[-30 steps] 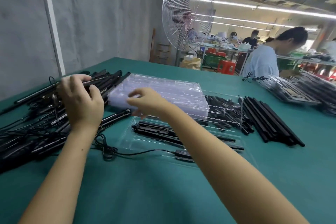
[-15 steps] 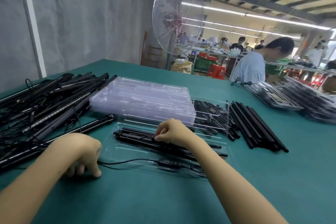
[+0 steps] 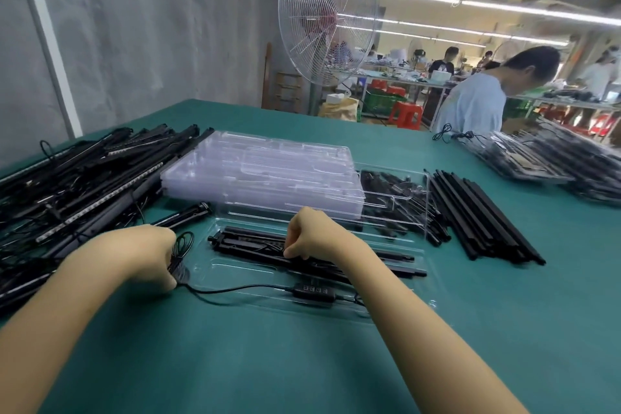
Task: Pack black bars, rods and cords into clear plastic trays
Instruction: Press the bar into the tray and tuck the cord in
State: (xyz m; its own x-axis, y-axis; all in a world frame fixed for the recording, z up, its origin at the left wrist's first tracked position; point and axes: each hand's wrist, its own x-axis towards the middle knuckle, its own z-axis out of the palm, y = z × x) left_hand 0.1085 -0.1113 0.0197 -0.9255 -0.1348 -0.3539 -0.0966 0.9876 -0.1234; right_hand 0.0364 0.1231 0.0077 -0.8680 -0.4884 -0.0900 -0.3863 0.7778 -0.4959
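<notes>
Clear tray (image 3: 242, 274) lies on the green table (image 3: 302, 363) right in front, long side across. Inside it: a few black bars (image 3: 248, 245) laid lengthwise in the far half, plus a button controller (image 3: 314, 290) in the near channel. The cord (image 3: 235, 289) runs from the controller out over the tray's left end to the left hand (image 3: 148, 252), which is curled tight round a small coil of it, just beside the tray. Right hand (image 3: 309, 235) is over the tray middle, fingers curled down, tips pinching at the bars. Behind the tray, touching it, sits a stack of empty trays (image 3: 268, 178). To that stack's right is an open tray with small black parts (image 3: 396, 198). Loose black rods (image 3: 477, 218) lie on the table right of that. Big heap of bars and cords (image 3: 84, 185) at left. Filled trays (image 3: 537, 158) are piled far right, near another person (image 3: 477, 104). Fan (image 3: 326, 13) stands behind the table.
</notes>
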